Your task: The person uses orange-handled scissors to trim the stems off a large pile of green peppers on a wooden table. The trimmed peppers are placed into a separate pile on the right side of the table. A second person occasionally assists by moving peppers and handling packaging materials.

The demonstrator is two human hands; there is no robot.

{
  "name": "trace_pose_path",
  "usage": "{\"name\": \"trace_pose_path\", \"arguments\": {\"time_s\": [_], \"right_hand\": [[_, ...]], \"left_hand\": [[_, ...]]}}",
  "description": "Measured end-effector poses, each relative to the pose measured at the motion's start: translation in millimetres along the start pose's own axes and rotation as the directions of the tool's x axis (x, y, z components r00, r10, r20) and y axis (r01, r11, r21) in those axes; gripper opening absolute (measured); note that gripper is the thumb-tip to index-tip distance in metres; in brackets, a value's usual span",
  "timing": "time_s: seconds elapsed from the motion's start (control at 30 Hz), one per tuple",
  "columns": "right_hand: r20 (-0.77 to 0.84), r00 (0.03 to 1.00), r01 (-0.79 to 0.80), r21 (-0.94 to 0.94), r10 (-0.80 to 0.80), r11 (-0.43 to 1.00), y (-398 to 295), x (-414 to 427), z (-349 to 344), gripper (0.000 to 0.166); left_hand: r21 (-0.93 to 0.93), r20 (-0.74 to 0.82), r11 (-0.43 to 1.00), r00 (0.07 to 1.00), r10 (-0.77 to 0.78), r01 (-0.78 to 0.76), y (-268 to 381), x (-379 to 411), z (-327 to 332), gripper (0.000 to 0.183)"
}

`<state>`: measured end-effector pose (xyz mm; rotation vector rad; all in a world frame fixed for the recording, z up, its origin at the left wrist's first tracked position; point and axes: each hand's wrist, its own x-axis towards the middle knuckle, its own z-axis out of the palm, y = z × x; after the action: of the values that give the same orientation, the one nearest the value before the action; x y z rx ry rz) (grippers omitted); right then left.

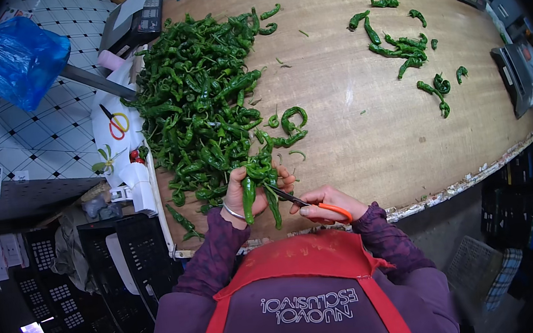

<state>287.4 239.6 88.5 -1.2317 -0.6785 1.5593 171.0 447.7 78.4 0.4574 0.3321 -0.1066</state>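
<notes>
A bunch of green peppers rests in my left hand, the fingers curled around it just above the table's near edge. My right hand grips scissors with orange handles. Their dark blades reach in among the held peppers and stems; whether they touch a stem cannot be made out. Beyond my left hand spreads a large heap of wrinkled green peppers. A curled pepper lies at the heap's right side, with short cut stems nearby on the wood.
More green peppers are scattered at the table's right. Scales stand along the right edge, another scale at the far left. Red-and-yellow-handled scissors lie left of the heap. Black plastic crates stand below left.
</notes>
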Motion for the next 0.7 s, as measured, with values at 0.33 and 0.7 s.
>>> {"name": "trace_pose_path", "arguments": {"time_s": [0.33,0.7], "right_hand": [[-0.054,0.997,-0.056,0.124,0.063,0.991,59.3,-14.1,1.3,0.025],[-0.264,0.955,-0.078,0.223,0.138,0.972,77.9,-26.8,-9.5,0.023]], "left_hand": [[-0.004,-0.086,0.997,0.994,-0.072,0.072,-4.0,16.6,-20.6,0.053],[0.930,0.085,0.353,0.995,0.055,-0.099,53.6,201.5,119.4,0.061]]}}
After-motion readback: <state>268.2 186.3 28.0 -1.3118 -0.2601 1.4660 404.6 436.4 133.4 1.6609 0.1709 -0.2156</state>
